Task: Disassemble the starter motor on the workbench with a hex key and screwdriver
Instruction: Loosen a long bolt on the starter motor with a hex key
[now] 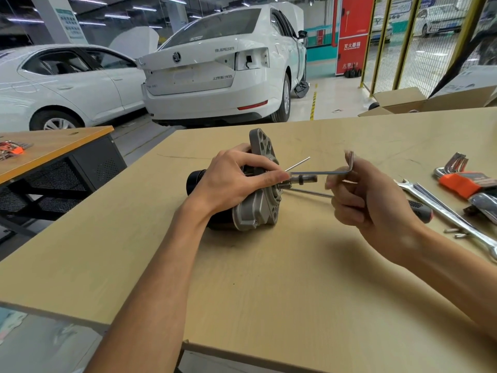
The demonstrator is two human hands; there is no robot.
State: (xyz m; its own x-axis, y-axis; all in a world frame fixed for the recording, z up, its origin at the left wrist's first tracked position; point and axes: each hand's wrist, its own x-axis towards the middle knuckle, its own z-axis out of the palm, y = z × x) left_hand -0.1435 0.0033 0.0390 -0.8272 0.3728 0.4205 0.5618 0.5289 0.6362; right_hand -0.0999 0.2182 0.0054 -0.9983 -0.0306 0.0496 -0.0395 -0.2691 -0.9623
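Observation:
The starter motor [255, 211] lies on its side in the middle of the workbench [269, 278], its grey flange facing right and its black body to the left. My left hand [234, 181] grips it from above, fingers curled over the flange. Long thin bolts [312, 193] stick out of the flange to the right. An L-shaped hex key [325, 172] points into the flange; my right hand [368, 195] holds its bent end with curled fingers. A screwdriver with a black and red handle [421, 208] lies partly hidden behind my right hand.
At the right lie a silver spanner [443, 208], a hex key set in an orange holder [460, 181] and two small loose screws [455, 232]. A cardboard box [419, 100] stands at the back right. Another bench [53, 149] is on the left, and white cars [215, 71] are parked behind.

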